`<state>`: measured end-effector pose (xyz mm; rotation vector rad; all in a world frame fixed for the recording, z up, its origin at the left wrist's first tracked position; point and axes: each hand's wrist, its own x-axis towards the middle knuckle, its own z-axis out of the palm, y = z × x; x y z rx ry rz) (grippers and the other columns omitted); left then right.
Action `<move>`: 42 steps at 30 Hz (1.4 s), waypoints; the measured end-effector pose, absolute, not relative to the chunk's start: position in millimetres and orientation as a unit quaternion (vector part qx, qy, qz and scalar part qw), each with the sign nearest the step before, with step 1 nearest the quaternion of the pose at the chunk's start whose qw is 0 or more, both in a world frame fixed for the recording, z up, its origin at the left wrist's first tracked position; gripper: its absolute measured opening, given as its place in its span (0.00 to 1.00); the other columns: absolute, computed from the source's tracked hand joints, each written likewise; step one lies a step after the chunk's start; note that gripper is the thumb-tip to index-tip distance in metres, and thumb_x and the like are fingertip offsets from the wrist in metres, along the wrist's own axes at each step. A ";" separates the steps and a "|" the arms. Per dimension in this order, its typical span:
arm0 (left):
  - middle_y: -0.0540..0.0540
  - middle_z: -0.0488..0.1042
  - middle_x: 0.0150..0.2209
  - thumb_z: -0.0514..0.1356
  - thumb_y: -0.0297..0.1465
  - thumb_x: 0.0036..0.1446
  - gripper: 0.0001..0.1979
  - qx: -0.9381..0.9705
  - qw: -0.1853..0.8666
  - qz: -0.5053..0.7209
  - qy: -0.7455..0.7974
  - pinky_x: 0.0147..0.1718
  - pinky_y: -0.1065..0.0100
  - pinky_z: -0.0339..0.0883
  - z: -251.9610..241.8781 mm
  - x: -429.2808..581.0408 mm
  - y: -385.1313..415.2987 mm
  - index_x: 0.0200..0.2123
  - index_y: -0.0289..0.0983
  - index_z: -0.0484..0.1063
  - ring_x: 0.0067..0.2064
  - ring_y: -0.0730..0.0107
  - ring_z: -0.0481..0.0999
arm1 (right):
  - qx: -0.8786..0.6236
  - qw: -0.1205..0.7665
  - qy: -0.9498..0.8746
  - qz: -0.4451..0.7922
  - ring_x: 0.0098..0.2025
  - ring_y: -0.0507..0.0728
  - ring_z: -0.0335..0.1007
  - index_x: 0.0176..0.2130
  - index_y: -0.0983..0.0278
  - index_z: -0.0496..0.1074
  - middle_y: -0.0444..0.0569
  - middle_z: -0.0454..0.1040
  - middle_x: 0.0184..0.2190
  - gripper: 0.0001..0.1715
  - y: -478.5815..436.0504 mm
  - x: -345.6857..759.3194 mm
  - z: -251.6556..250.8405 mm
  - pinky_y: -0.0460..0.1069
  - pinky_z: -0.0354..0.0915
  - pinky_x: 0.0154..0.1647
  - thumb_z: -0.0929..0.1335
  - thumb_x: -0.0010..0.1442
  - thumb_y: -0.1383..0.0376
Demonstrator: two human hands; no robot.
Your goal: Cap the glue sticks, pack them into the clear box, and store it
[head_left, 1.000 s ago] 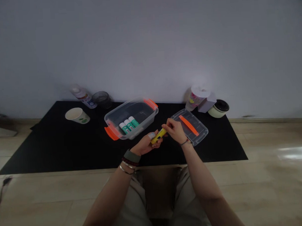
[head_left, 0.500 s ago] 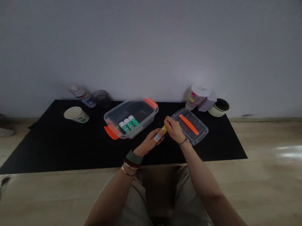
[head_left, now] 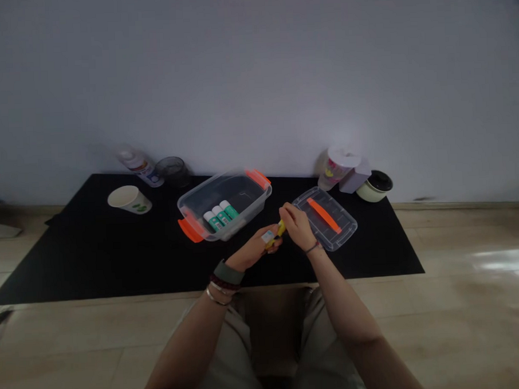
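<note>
My left hand (head_left: 258, 244) is closed round a yellow glue stick (head_left: 267, 236) with a pale label, above the front half of the table. My right hand (head_left: 297, 226) pinches its yellow upper end, the fingers hiding the tip. Whether that end is a cap coming loose I cannot tell. Left of the hands stands an open clear plastic box (head_left: 247, 217) with orange clips. Inside it, three green glue sticks (head_left: 221, 215) with white ends lie side by side. The box's clear lid (head_left: 349, 225), with an orange handle, lies flat just right of my right hand.
On the black tabletop (head_left: 94, 259), a paper cup (head_left: 131, 200), a spray can (head_left: 142, 168) and a dark glass bowl (head_left: 173, 172) stand at left. At back right are a plastic cup (head_left: 332, 171), a pale box (head_left: 355, 177) and a cream pot (head_left: 373, 190). A wall closes the back.
Both hands have stayed together on the glue stick. Its yellow upper end has shifted slightly, now angled against the labelled part. The view has moved slightly; the box and lid stay put.
</note>
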<state>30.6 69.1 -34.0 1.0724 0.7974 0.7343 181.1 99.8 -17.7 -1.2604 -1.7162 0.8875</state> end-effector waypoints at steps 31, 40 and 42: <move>0.44 0.75 0.37 0.51 0.40 0.66 0.14 0.689 0.414 0.319 0.502 0.39 0.63 0.66 -44.5 42.7 63.0 0.43 0.37 0.70 0.37 0.64 0.73 | -0.620 0.252 -0.710 0.218 0.27 0.55 0.68 0.42 0.60 0.70 0.44 0.71 0.26 0.16 98.5 186.9 -6.8 0.47 0.53 0.30 0.56 0.66 0.66; 0.39 0.78 0.45 0.56 0.39 0.62 0.16 0.686 0.339 0.375 0.523 0.49 0.56 0.69 -11.2 24.8 96.5 0.49 0.36 0.72 0.45 0.58 0.76 | -0.544 0.472 -0.631 0.287 0.23 0.53 0.60 0.50 0.62 0.63 0.40 0.61 0.22 0.20 98.5 196.3 -18.2 0.47 0.56 0.28 0.53 0.71 0.54; 0.39 0.78 0.45 0.56 0.40 0.62 0.17 0.665 0.349 0.394 0.529 0.47 0.57 0.70 -1.0 10.5 118.7 0.48 0.35 0.71 0.44 0.59 0.77 | -0.552 0.480 -0.623 0.276 0.23 0.52 0.59 0.50 0.62 0.63 0.39 0.59 0.22 0.21 100.4 199.9 -18.9 0.47 0.55 0.27 0.53 0.71 0.53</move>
